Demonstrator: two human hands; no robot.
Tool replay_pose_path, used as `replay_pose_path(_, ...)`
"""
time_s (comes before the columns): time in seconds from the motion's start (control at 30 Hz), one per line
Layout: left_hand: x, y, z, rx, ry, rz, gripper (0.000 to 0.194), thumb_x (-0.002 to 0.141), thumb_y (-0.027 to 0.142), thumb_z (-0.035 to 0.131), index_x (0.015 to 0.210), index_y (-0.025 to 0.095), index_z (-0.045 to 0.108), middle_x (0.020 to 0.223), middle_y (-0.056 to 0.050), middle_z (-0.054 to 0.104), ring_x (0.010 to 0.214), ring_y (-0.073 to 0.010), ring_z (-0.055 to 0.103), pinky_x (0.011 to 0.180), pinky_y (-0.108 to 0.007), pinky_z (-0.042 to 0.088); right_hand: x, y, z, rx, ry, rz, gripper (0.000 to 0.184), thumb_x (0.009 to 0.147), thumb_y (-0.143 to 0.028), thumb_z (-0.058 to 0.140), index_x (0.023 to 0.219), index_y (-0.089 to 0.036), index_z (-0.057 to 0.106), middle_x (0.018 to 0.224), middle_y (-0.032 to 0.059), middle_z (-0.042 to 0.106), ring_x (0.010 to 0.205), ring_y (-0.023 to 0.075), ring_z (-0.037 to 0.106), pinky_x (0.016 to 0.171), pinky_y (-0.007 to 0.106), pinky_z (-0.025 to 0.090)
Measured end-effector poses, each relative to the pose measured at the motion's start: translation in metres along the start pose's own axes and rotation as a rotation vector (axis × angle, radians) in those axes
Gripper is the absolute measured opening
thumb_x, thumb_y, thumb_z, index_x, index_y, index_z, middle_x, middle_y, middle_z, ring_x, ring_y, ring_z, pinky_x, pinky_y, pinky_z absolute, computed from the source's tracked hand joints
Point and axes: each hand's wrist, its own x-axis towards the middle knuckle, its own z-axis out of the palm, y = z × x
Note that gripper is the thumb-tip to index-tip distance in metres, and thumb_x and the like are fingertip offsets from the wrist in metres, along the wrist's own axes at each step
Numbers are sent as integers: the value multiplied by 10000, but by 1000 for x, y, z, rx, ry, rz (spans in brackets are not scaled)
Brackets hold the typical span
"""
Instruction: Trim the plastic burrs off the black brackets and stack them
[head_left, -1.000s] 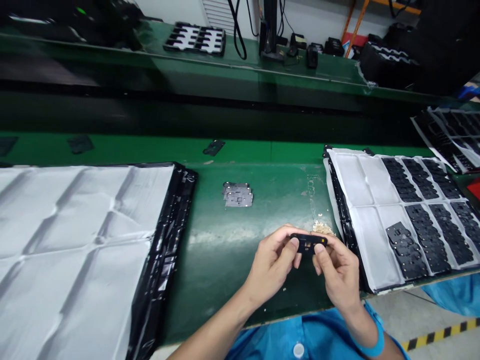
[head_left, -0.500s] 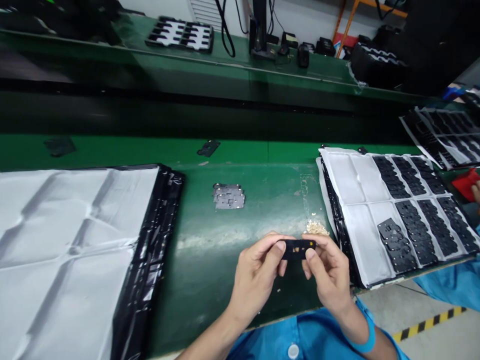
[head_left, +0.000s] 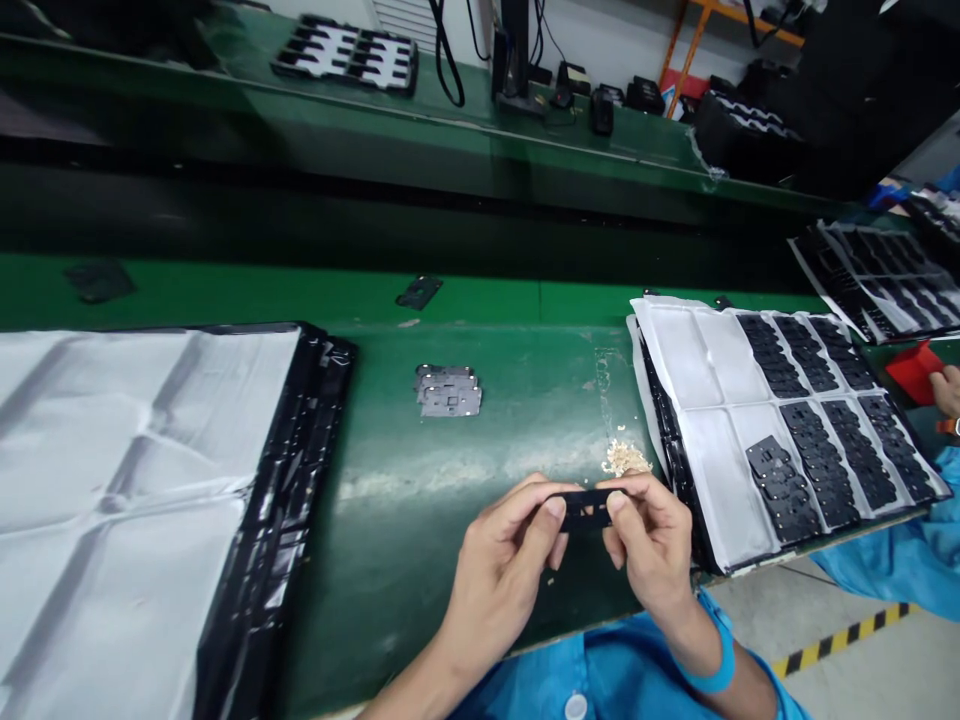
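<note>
Between my two hands, over the near edge of the green bench, is a small black plastic plate (head_left: 586,508) with cut-outs. My left hand (head_left: 510,560) pinches its left end between thumb and fingers. Its right end is gripped the same way by my right hand (head_left: 651,545). Just beyond my right fingers lies a heap of small pale bits (head_left: 625,458). Several similar flat plates (head_left: 448,391) overlap on the bench, left of and beyond my hands. To the right, a white-lined tray (head_left: 701,440) carries rows of black plates (head_left: 784,490).
A stack of white-covered black trays (head_left: 150,420) fills the left side. Single dark plates (head_left: 418,292) lie near the bench's back. A raised green shelf (head_left: 450,125) runs behind, holding another tray (head_left: 345,55). At far right, another person's hand (head_left: 946,392) touches a red object (head_left: 915,372).
The held plate has tilted, and the yellow mark at its right end no longer shows. Both hands keep their pinch. The other person's hand has come further into view.
</note>
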Motion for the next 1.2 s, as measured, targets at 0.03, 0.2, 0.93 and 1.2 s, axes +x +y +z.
replay_pose_path(0.03,-1,-1,0,2,0,6,241,1010,344,611,944,183,777,669,31,540,489,-83,458,482,-214,366,0,0,1,8,0,15,370,997,-530,654,924,-173,721,482,-89,463,336,69,417,349,177,310)
replay_pose_path(0.2,-5,-4,-4,-11,-10,-28,252,1013,353,604,971,176,778,669,28,548,491,-84,466,479,-213,356,4,-2,4,71,2,117,404,956,-566,692,838,-180,684,478,-105,415,322,48,349,327,158,253)
replay_pose_path(0.93,-13,4,-35,-153,13,-286,319,940,367,541,876,127,742,445,61,495,391,-75,351,419,-208,251,-1,-24,32,32,-159,212,368,968,-518,707,860,-166,698,443,-74,540,283,71,495,329,145,342)
replay_pose_path(1.2,-16,-4,-46,-366,46,-404,319,910,418,610,912,122,729,457,61,494,412,-68,313,429,-207,226,2,-16,39,43,-262,284,375,993,-528,678,928,-160,721,442,-62,556,316,74,487,364,155,351)
